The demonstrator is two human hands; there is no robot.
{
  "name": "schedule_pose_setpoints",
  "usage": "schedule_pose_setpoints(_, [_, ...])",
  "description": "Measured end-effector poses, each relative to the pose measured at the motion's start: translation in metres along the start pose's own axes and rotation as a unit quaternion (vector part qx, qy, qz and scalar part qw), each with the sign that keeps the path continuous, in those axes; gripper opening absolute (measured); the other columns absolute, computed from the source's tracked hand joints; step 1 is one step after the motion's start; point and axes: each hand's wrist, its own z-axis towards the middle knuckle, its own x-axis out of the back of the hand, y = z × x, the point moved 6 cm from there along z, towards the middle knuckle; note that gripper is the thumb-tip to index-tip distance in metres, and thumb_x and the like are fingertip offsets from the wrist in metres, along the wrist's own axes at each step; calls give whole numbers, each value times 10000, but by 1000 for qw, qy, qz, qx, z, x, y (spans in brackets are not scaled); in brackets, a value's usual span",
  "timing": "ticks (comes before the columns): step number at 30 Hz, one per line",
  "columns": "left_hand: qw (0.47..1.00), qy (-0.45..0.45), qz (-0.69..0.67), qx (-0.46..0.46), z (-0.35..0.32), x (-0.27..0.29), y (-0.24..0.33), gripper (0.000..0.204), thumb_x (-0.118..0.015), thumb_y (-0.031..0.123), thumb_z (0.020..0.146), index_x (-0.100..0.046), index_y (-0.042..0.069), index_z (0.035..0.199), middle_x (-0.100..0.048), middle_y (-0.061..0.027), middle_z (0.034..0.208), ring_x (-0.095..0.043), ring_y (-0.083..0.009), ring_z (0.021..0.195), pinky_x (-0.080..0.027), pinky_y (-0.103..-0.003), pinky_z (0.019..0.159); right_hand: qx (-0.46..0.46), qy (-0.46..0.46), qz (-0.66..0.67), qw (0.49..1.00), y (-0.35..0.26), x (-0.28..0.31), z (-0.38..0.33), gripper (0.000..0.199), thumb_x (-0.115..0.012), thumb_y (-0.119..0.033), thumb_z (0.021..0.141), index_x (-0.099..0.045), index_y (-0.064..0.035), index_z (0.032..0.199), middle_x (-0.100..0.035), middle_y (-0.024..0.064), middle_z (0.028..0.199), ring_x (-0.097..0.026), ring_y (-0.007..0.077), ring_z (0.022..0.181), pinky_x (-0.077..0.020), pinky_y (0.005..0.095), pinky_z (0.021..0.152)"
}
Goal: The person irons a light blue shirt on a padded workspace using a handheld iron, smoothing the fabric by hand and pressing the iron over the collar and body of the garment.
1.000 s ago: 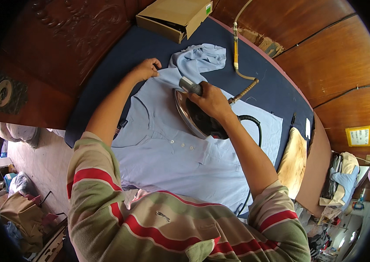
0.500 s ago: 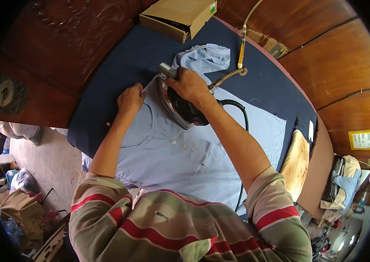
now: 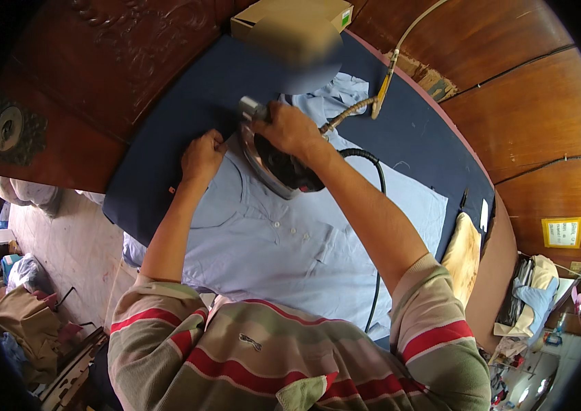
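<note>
A light blue buttoned shirt (image 3: 256, 253) lies spread over a dark blue padded board in front of me. My right hand (image 3: 290, 129) is wrapped round the handle of a steam iron (image 3: 278, 164), which rests on the upper part of the shirt. My left hand (image 3: 202, 157) is closed at the shirt's far left edge, its fingertips pinching the cloth beside the iron. A bunched part of the shirt, probably a sleeve (image 3: 335, 96), lies beyond the iron. A ribbed hose (image 3: 348, 116) and a black cord (image 3: 381, 179) run from the iron.
A cardboard box (image 3: 252, 26) sits at the board's far end, partly covered by a blurred patch. A scorched cream pad (image 3: 463, 257) lies at the right edge of the dark blue board (image 3: 160, 123). Wooden panels (image 3: 530, 103) stand close behind. Bags and cloth (image 3: 26, 322) lie at lower left.
The iron and my right hand have slid slightly left over the shirt. My left hand stays at the cloth's edge. A blurred patch now covers part of the box.
</note>
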Motion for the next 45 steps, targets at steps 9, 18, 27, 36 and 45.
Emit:
schedule_pose_setpoints(9, [998, 1, -57, -17, 4, -1, -6, 180, -636, 211, 806, -631, 71, 919, -680, -81, 850, -652, -234, 809, -485, -352, 696, 50, -63, -9, 997, -4, -2, -27, 494, -560, -445, 799, -583, 19, 969, -626, 258, 851, -612, 401, 825, -470, 441, 750])
schedule_pose_setpoints(18, [999, -15, -25, -19, 17, -16, -14, 161, -641, 214, 800, -624, 101, 912, -675, -69, 842, -646, -232, 803, -485, -345, 677, 140, -135, -58, 979, 12, 2, -114, 464, -567, -448, 784, -598, -12, 939, -631, 231, 790, -620, 383, 766, -490, 434, 710])
schedule_pose_setpoints(27, [998, 9, -35, -49, 20, -14, -18, 145, -643, 181, 807, -614, 54, 871, -671, -59, 795, -631, -165, 735, -468, -296, 656, 187, -187, -103, 959, 25, 6, -121, 513, -584, -544, 768, -635, -70, 959, -657, 163, 759, -643, 331, 749, -510, 421, 683])
schedule_pose_setpoints(36, [996, 3, -49, -72, 32, -16, -30, 112, -644, 135, 806, -605, 39, 849, -637, -51, 712, -584, -141, 634, -453, -270, 606, 101, -183, -113, 971, 167, 61, -223, 520, -593, -538, 747, -626, -67, 966, -643, 189, 726, -630, 357, 686, -508, 419, 640])
schedule_pose_setpoints(45, [925, 192, 157, -287, -23, -49, 106, 297, -558, 100, 791, -591, 137, 1083, -620, -43, 1039, -598, -244, 951, -453, -416, 798, -139, 52, -45, 988, 254, 110, -243, 582, -578, -558, 760, -641, 0, 913, -644, 220, 777, -633, 369, 745, -501, 408, 688])
